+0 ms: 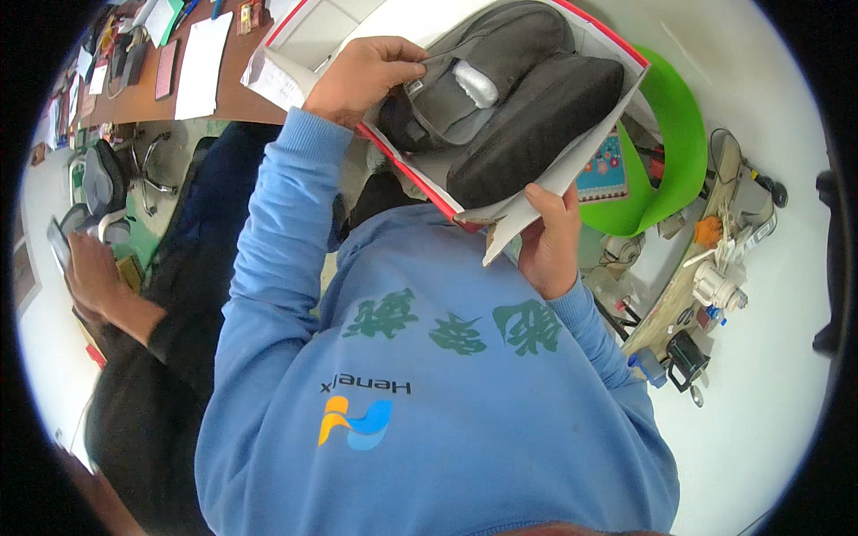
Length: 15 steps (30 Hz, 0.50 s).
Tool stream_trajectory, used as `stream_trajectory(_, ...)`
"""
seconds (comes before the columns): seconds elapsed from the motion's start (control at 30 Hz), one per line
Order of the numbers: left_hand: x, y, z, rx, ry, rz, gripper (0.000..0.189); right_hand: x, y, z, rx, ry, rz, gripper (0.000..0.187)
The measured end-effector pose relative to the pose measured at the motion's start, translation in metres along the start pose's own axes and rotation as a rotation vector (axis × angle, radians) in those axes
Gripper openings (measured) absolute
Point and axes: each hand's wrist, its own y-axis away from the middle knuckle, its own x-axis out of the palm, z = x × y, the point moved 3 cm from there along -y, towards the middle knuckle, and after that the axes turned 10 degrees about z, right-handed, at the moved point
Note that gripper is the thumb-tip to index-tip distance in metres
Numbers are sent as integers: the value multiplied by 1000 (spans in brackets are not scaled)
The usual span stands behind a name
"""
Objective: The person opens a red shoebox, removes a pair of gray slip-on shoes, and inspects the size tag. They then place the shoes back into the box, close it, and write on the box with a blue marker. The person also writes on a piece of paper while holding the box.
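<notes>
An open red-and-white cardboard shoebox (419,175) is tilted before me at the top of the view, with a pair of dark shoes in it. The thumb and fingers of my left hand (369,75) pinch the collar edge of the dark shoe (429,110) whose opening shows; a white wad (476,84) lies inside that shoe. Beside it rests the second dark shoe (536,127), its opening hidden. My right hand (553,234) grips the box's near right corner, by a torn pale flap (513,234). The box hides some of its fingers.
At upper left, a brown table (144,100) bears papers, a pink phone-like object (166,70) and clutter. A person in dark clothes is close on my left, a hand (100,281) on a flat device. A green curved band (677,154) and a cluttered ledge (653,321) are on the right.
</notes>
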Motion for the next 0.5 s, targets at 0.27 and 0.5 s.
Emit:
stream_trajectory(0.27,-6,17,6,31,-7,21,26,7,2,-11,-37,-49,53,51)
stream_trajectory(0.5,-15,26,10,42,72,93,34,12,6,-17,-4,-58,60,40)
